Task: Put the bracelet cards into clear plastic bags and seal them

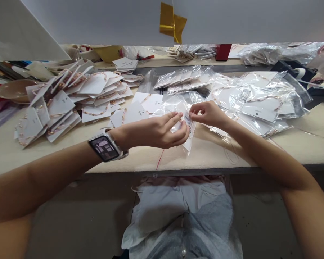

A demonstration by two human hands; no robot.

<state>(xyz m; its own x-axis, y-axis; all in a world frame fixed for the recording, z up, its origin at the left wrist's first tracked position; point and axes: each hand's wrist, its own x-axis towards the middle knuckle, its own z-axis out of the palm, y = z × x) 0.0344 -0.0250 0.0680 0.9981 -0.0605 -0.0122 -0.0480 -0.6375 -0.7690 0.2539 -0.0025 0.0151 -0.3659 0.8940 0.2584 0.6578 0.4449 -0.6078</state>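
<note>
My left hand [162,130] and my right hand [207,114] meet over a small clear plastic bag [188,133] holding a white card. Each hand pinches the bag's upper part between fingers and thumb. A smartwatch [105,147] sits on my left wrist. To the left lies a loose heap of white cards with beaded bracelets [62,99]. Several more cards lie flat just beyond my left hand, and the nearest is a white card with a beaded strand [147,102]. A pile of bagged cards [259,102] spreads out to the right of my right hand.
The pale wooden table edge [205,167] runs below my forearms. Further bags of cards [185,77] lie toward the back. A black tape dispenser [294,70] stands at the back right, and a tan dish [12,91] sits at the far left. A white panel [97,21] hangs overhead.
</note>
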